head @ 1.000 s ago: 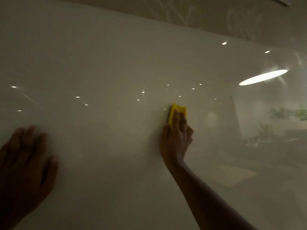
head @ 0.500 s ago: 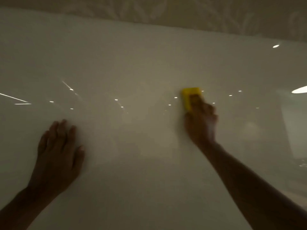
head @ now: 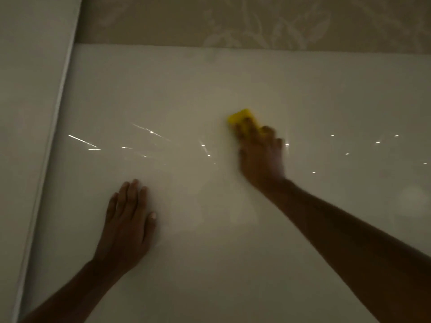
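Our right hand grips the yellow sponge; our left hand lies flat on the glossy counter. We should overlap strokes, pressing evenly.

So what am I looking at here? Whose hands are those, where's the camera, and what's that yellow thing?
There is no machine here, just a person's two bare hands. The camera sits on the person's head and looks forward and down, so you see what they see. The big pale area is a glossy white surface. The tiny bright dots on it are reflected lights. The left hand lies flat on it, fingers straight, holding nothing. The right hand has its grip on a small yellow sponge-like block and presses it against the surface, probably to wipe it clean. Along the top runs beige wallpaper with a leaf pattern, and at the left stands a plain white panel.
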Tool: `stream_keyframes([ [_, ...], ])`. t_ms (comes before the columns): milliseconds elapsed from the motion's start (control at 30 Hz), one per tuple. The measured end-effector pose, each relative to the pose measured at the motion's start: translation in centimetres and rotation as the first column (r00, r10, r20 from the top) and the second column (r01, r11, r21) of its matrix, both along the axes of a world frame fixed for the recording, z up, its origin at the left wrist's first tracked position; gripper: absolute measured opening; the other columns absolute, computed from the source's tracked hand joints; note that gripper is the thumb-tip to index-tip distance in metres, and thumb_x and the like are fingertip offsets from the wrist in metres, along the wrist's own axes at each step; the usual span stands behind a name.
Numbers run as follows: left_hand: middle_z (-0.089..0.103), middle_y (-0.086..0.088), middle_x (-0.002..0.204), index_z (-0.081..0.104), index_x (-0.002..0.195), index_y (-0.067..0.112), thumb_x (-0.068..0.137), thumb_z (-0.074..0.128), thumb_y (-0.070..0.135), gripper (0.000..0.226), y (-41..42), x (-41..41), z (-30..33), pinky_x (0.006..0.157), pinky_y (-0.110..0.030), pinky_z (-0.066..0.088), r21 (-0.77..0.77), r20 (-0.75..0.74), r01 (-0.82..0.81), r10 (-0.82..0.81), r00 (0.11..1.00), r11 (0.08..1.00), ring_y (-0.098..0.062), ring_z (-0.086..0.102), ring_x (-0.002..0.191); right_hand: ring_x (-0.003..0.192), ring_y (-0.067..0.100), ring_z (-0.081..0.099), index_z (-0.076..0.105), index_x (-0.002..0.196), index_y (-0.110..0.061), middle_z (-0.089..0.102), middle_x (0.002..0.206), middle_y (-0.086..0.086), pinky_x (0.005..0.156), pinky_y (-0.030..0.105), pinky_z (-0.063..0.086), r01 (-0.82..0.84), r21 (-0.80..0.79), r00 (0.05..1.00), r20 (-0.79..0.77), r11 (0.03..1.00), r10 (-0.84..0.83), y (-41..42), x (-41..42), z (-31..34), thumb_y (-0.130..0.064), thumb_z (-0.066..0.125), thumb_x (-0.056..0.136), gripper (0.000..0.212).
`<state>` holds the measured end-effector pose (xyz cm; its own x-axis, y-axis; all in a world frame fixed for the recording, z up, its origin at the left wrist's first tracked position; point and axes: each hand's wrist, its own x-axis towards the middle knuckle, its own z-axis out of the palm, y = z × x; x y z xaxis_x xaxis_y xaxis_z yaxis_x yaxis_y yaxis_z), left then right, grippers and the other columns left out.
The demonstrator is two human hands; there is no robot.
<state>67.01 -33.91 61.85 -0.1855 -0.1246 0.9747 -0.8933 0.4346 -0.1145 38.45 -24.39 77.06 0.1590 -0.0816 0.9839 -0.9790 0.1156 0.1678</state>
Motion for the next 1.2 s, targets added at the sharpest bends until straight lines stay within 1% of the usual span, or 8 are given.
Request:
stream_keyframes([
  [133,0.04,-0.039,0.156,0.046,0.146,-0.016,0.1,0.036,0.03,0.066,-0.6,1.0,0.3,0.117,-0.068,0.032,0.013,-0.027,0.017,-0.016,1.0,1.0,-0.058,0.039,0.145,0.116,0.034,0.044,0.035,0.148,-0.036,0.027,0.161,-0.003,0.081,0.04,0.035,0.064,0.242,0.819,-0.567,0.968,0.088,-2.0,5.9,-6.4,-0.024,0.047,0.09,0.061],
  [267,0.039,-0.038,0.157,0.046,0.146,-0.015,0.1,0.036,0.031,0.066,-1.0,1.8,0.4,0.119,-0.068,0.032,0.015,-0.013,0.033,-0.033,0.999,0.999,-0.056,0.038,0.146,0.119,0.034,0.049,0.04,0.147,-0.035,0.033,0.159,-0.004,0.083,0.039,0.04,0.025,0.245,0.659,-0.733,0.969,0.169,-2.1,5.5,-4.6,-0.023,0.045,0.091,0.058],
  [400,0.038,-0.037,0.158,0.046,0.146,-0.014,0.105,0.028,0.035,0.067,-1.2,1.7,0.2,0.121,-0.065,0.028,-0.013,-0.026,0.051,-0.051,0.998,0.999,-0.055,0.036,0.147,0.118,0.036,0.048,0.034,0.15,-0.04,0.025,0.162,-0.007,0.086,0.041,0.039,-0.088,-0.079,0.996,-0.038,0.993,0.086,-1.6,2.4,4.2,-0.017,0.047,0.089,0.067],
  [500,0.036,-0.035,0.16,0.046,0.148,-0.012,0.103,0.032,0.034,0.066,-1.7,1.7,-0.3,0.122,-0.065,0.025,-0.031,-0.006,0.049,-0.05,0.999,0.998,-0.052,0.033,0.15,0.125,0.038,0.039,0.033,0.149,-0.041,0.021,0.163,-0.006,0.096,0.048,0.032,-0.038,-0.21,0.877,0.462,0.977,0.134,-1.1,0.2,9.1,-0.018,0.043,0.087,0.067],
  [600,0.035,-0.033,0.162,0.045,0.15,-0.01,0.1,0.038,0.032,0.065,-2.2,1.7,-0.6,0.123,-0.065,0.024,-0.056,0.0,0.047,-0.047,0.999,0.997,-0.05,0.03,0.153,0.128,0.039,0.036,0.035,0.148,-0.039,0.02,0.163,-0.006,0.098,0.049,0.029,-0.059,-0.218,0.78,0.599,0.974,0.182,-1.3,1.4,13.3,-0.017,0.04,0.082,0.07],
  [800,0.034,-0.033,0.162,0.043,0.151,-0.01,0.101,0.038,0.031,0.064,-2.7,1.5,-0.8,0.126,-0.064,0.021,-0.097,-0.008,0.04,-0.041,0.999,0.995,-0.049,0.028,0.154,0.133,0.034,0.034,0.031,0.15,-0.042,0.017,0.164,-0.01,0.102,0.043,0.028,-0.064,0.055,0.996,0.067,0.996,0.06,-4.0,12.0,13.6,-0.017,0.045,0.088,0.068],
  [967,0.034,-0.034,0.162,0.043,0.15,-0.011,0.101,0.038,0.031,0.065,-2.4,1.5,-0.9,0.125,-0.065,0.023,-0.082,-0.016,0.043,-0.044,0.999,0.996,-0.05,0.029,0.153,0.134,0.031,0.034,0.028,0.15,-0.047,0.017,0.163,-0.015,0.098,0.039,0.029,0.056,0.273,0.869,-0.487,0.96,0.089,-5.2,18.0,6.1,-0.025,0.042,0.094,0.062],
  [1200,0.033,-0.039,0.16,0.041,0.15,-0.013,0.101,0.038,0.029,0.064,-1.9,1.4,-0.9,0.122,-0.068,0.025,-0.075,-0.034,0.062,-0.064,0.997,0.995,-0.056,0.032,0.149,0.126,0.033,0.044,0.037,0.148,-0.04,0.029,0.16,-0.009,0.088,0.04,0.036,-0.042,0.212,0.881,-0.454,0.976,0.137,-2.5,8.6,-3.4,-0.022,0.05,0.086,0.066],
])
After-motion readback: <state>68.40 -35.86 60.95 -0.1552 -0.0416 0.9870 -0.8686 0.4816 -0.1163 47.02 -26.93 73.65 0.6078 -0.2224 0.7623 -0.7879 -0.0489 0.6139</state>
